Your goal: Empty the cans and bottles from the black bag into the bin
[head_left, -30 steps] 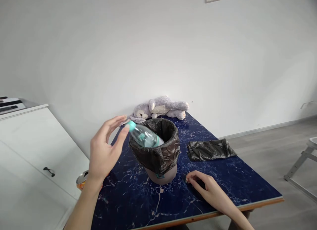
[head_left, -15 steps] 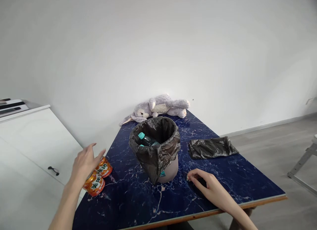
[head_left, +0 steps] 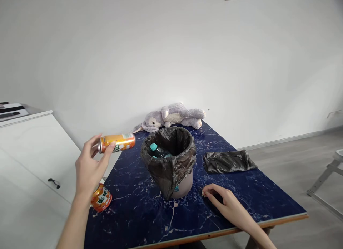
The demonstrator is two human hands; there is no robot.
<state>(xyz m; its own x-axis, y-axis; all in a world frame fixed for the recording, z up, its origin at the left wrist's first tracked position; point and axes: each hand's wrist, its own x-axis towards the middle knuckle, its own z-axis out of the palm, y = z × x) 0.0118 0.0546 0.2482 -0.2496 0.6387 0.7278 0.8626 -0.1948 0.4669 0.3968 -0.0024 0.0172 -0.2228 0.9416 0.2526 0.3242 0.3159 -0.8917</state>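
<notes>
Our left hand clamps an orange can, label unreadable, above the tabletop's left edge; our right hand rests loosely curled, holding nothing.

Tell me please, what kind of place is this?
Probably a room in a home. A plush toy lies on a blue marble-pattern table against a plain white wall, a white cabinet stands beside it, and the floor is grey wood-look.

Left hand raised (fingers pinched closed); right hand rests flat.
</notes>
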